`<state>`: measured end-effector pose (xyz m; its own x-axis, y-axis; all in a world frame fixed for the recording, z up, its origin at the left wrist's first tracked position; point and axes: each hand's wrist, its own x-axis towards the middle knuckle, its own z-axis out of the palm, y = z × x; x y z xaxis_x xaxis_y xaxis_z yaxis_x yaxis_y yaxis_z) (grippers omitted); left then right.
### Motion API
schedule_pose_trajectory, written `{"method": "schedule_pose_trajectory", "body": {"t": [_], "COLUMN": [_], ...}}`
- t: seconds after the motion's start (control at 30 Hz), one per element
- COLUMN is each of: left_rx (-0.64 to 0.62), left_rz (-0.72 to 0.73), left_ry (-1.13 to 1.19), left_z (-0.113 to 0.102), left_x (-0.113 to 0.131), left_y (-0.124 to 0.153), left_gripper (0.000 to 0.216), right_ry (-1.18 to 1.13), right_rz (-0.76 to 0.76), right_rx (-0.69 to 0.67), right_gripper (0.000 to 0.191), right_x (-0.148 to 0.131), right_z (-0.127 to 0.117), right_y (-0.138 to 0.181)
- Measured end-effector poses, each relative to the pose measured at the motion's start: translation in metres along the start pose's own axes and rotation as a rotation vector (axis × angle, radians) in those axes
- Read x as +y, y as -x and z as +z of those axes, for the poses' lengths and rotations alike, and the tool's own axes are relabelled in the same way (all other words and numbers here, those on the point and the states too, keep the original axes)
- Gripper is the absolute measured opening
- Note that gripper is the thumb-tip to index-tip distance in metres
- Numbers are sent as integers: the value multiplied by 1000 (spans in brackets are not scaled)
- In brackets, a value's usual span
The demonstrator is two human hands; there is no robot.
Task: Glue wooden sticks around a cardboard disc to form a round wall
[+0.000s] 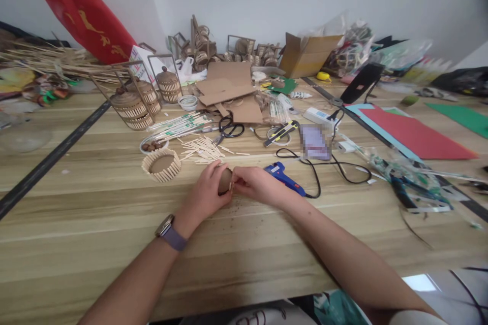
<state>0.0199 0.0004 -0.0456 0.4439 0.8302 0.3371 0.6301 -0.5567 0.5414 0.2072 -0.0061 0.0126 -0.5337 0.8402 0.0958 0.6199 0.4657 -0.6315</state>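
Note:
My left hand curls around a round brown cardboard disc, holding it by the edge just above the table. At the disc's right edge, the fingers of my right hand are pinched together on a small pale piece, which looks like a short wooden stick and is mostly hidden. Left of my hands stands a round basket with a brown base and a wall of short upright sticks. A loose pile of short wooden sticks lies just beyond my left hand. The blue glue gun rests beside my right forearm.
Black-handled scissors, a utility knife and cardboard pieces lie further back. A black cord loops behind the glue gun. Finished lidded baskets stand at the left; red paper lies at the right.

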Motion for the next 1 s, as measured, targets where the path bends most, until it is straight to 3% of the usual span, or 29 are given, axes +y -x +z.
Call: {"method": "schedule_pose_trajectory", "body": {"t": [1.0], "left_rx": [24], "left_rz": [10], "left_ry": [-37], "left_z": [4], "left_x": [3], "left_y": [-3], "left_gripper": [59], "right_ry": [-6], "right_rz": [6], "right_rx": [-10], "right_gripper": [15], "right_x": [1], "right_z": [0], "right_y": [-1]}}
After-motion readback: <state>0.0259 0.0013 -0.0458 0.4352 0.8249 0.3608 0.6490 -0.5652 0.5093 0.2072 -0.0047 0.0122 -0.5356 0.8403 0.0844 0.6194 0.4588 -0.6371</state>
